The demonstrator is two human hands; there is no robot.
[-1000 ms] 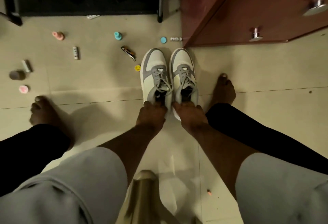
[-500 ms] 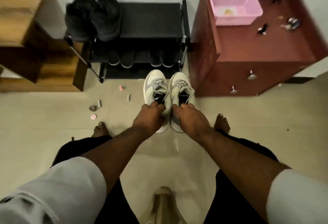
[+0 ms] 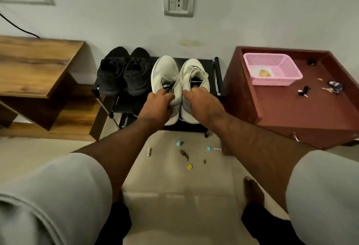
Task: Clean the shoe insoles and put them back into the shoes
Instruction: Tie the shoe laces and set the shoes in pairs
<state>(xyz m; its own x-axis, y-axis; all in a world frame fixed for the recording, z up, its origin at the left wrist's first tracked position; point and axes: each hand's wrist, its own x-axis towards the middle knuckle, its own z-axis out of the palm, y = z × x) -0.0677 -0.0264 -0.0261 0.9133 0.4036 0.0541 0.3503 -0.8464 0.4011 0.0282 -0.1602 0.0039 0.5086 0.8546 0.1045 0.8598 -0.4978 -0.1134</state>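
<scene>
Hands gripping white sneakers by their heel collars, left hand (image 3: pixel 157 106) on the left shoe (image 3: pixel 165 81) and right hand (image 3: pixel 202 104) on the right shoe (image 3: pixel 194 83), toes ahead of the curled fingers over the black rack (image 3: pixel 218 77); heels overhanging its edge could tip off on release.

The person wears a pale grey top whose loose sleeves (image 3: pixel 58 196) end above the elbows, leaving both forearms bare. Dark trousers (image 3: pixel 114 223) show at the lower edge of the view. The left hand (image 3: pixel 157 106) and right hand (image 3: pixel 204 104) carry no gloves, rings or watch.
</scene>
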